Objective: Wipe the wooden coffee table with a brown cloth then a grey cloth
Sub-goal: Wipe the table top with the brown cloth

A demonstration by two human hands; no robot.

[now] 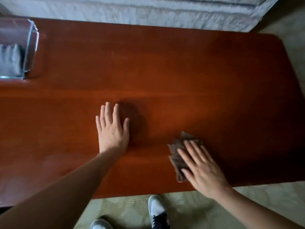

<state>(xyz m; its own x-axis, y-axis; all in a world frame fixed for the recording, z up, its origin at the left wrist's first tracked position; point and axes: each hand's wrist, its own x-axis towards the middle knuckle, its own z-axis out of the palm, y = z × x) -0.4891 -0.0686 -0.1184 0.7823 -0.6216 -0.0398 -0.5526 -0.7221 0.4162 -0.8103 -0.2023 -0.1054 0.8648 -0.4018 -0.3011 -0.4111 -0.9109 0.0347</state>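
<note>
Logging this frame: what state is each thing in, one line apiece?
left hand: open, fingers straight, palm down over the table
right hand: open, pressing flat on the brown cloth
brown cloth: crumpled, on the table's near edge
grey cloth: folded, lying in the glass container
glass container: open-topped, on the table
wooden coffee table: bare mid-surface

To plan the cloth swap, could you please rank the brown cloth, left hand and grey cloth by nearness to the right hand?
1. Brown cloth, under the right hand.
2. Left hand, mid-table.
3. Grey cloth, in the tray, far left.

Glass tray point(31, 47) at left, grey sofa point(148, 12) behind, sneakers point(156, 210) on rug point(189, 212).
</note>
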